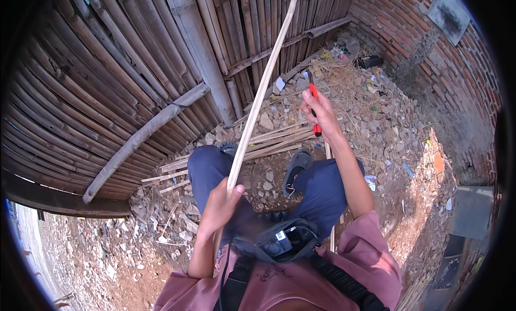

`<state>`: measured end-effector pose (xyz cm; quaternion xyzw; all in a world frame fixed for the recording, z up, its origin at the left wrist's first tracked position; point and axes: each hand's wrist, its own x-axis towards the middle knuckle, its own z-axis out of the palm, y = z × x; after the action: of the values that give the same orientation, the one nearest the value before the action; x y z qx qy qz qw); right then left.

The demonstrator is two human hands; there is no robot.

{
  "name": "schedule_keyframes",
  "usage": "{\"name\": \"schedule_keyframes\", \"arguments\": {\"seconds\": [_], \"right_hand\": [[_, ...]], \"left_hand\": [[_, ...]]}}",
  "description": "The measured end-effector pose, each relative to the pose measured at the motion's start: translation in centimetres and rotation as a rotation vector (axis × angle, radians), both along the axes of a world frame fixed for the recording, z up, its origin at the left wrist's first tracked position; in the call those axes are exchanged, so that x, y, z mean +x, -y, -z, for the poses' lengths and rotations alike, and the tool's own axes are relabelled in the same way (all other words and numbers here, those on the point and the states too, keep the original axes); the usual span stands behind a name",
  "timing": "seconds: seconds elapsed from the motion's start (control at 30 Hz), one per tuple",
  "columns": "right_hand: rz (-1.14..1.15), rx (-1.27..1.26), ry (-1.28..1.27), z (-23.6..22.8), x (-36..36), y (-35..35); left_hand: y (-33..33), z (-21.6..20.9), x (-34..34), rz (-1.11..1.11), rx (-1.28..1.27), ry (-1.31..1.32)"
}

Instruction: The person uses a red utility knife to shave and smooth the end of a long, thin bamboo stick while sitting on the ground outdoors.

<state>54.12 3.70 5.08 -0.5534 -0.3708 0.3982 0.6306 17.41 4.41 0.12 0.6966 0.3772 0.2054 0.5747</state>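
We had the pale strip clasped near its lower end in the left hand, long axis running away from the body and leaning right, far end showing against the bamboo wall past the edge of the ground. Our right hand had its grip wrapped round the red cutter, off to the strip's right and apart from it, so the strip lay leftward of that grip, left hand nearer; blade extension, we couldn't tell.

The strip is pale cream, the knife red and black — trousers navy, shirt dusty pink (dark print)
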Motion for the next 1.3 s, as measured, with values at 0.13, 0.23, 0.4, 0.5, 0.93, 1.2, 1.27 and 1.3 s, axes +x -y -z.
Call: {"name": "schedule_keyframes", "arguments": {"seconds": [0.13, 0.23, 0.4, 0.5, 0.93, 1.2, 1.27, 1.3], "right_hand": [[0.046, 0.227, -0.032, -1.8, -3.4, -1.0], [0.029, 0.386, 0.016, -3.9, -4.4, -1.3], [0.136, 0.563, 0.022, -6.9, -1.5, -1.2], [0.217, 0.607, 0.037, -8.9, 1.4, -1.1], [0.375, 0.543, 0.100, -12.2, 7.1, -2.5], [0.293, 0.410, 1.003, -6.4, 2.9, 0.3], [0.193, 0.352, 1.103, -6.0, 1.3, 0.8], [0.139, 0.336, 1.134, -5.6, 0.9, 0.9]], "left_hand": [[0.3, -2.8, 2.3, 0.100, 0.003, 0.016], [0.2, -4.3, 3.3, 0.174, 0.026, -0.003], [-0.6, -8.2, 6.7, 0.272, -0.025, 0.006], [-1.5, -8.2, 7.5, 0.319, 0.080, 0.004], [-5.8, -11.0, 15.5, 0.373, -0.245, 0.285], [-6.8, -11.1, 17.2, 0.289, -0.294, 0.381], [-6.7, -10.5, 17.1, 0.265, -0.249, 0.414], [-6.9, -9.8, 17.0, 0.250, -0.241, 0.416]]}}
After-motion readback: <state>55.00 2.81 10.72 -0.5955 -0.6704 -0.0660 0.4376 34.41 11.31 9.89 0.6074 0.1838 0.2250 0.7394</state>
